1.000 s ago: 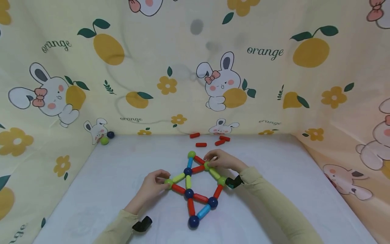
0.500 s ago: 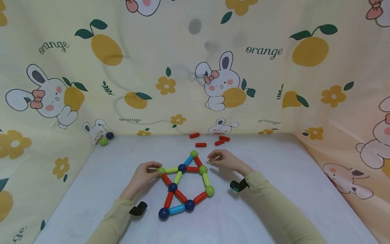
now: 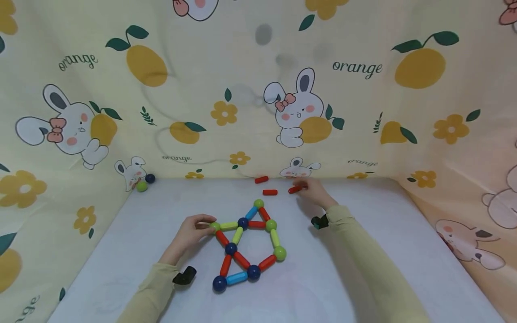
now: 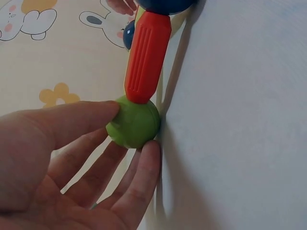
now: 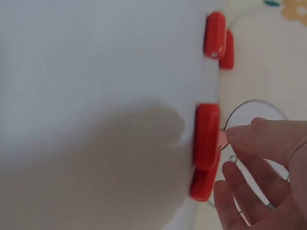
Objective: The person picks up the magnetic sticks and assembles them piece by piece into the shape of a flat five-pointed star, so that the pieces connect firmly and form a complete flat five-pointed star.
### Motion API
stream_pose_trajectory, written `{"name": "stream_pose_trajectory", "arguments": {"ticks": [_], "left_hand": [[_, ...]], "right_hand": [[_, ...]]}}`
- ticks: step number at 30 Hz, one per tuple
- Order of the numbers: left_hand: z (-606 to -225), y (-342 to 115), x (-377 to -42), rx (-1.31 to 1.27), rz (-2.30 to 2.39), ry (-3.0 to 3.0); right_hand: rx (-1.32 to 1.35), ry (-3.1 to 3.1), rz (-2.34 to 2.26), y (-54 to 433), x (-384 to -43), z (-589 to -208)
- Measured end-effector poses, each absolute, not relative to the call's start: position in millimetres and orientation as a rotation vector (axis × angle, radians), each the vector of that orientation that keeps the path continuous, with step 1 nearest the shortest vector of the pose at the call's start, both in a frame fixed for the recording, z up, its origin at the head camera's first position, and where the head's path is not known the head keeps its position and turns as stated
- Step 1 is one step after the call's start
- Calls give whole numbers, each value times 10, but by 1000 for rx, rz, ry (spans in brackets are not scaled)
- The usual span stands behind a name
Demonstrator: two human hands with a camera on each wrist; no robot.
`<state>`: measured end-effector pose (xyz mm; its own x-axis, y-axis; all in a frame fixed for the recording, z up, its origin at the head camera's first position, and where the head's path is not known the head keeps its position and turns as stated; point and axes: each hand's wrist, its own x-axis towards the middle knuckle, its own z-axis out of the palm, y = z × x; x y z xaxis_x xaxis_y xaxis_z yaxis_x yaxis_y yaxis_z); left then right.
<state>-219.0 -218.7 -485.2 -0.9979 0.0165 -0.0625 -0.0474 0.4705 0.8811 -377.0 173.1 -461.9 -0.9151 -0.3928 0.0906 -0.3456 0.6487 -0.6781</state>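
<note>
A flat frame of magnetic rods and balls lies on the white table: green balls, dark blue balls, and red, blue and yellow-green rods (image 3: 229, 225). My left hand (image 3: 191, 233) pinches the green ball (image 4: 133, 123) at the frame's left corner between thumb and fingers. From that ball a red rod (image 4: 147, 56) leads to a dark blue ball. My right hand (image 3: 315, 190) is at the back of the table, over two loose red rods. In the right wrist view its fingers are spread beside the nearer red rod (image 5: 207, 136), with nothing between them.
Two more loose red rods (image 3: 270, 192) lie left of my right hand near the patterned backdrop (image 3: 226, 134). A green ball (image 3: 142, 186) and a dark blue ball (image 3: 150, 178) sit in the back left corner. Patterned cloth also rises along both sides.
The frame has turned clockwise, its left corner moving away from me with my left hand. My right hand has let go of a green ball on the frame and moved back to the loose red rods.
</note>
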Motion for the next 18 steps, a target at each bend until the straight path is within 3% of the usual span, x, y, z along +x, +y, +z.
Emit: {"name": "stream_pose_trajectory", "arguments": {"ticks": [18], "left_hand": [[-4853, -2180, -2168, -64, 1615, 2622]], "right_hand": [[-600, 2781, -998, 1732, -3848, -4794]]}}
